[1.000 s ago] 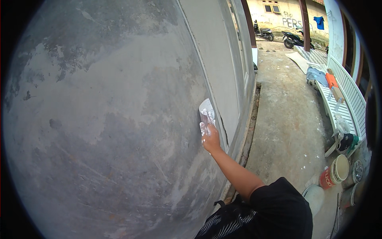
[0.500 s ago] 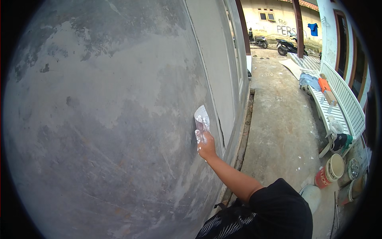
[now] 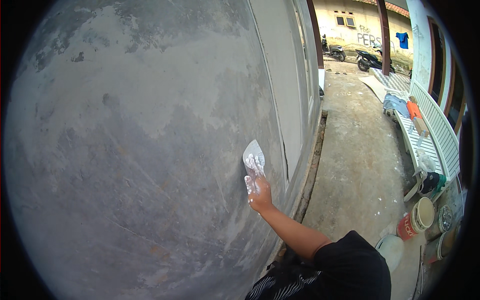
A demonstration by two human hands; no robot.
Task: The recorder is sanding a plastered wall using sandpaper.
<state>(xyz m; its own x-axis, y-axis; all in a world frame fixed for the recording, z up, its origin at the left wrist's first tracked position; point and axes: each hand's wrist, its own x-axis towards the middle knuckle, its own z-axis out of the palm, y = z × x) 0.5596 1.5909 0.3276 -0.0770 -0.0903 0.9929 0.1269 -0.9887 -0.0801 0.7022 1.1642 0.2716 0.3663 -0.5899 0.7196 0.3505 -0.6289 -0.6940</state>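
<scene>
A broad grey plastered wall (image 3: 140, 150) fills the left and middle of the view, mottled with darker damp-looking patches and paler dried ones, its surface bulged by the lens. To the right a concrete walkway (image 3: 355, 150) runs away toward far buildings, where two motorbikes (image 3: 367, 60) are parked. Along the right edge a white slatted bench (image 3: 435, 135) is set, with folded cloths laid on it, and near its close end several paint buckets (image 3: 417, 220) are grouped on the ground, seemingly kept within reach of the work. One arm is stretched out from the lower edge to the wall, in a dark sleeve; from its side of the body it is judged to be the right. The right hand (image 3: 259, 192) is smeared with white filler and is closed around the handle of a flat putty scraper (image 3: 253, 154), fingers spread up along the back of the blade, probably so that even pressure is put on it. The blade is pressed flat against the wall, just left of a vertical groove (image 3: 282, 145), pointing up and away. It is pale, wide and thin, coated with white paste. The left hand is not seen.
</scene>
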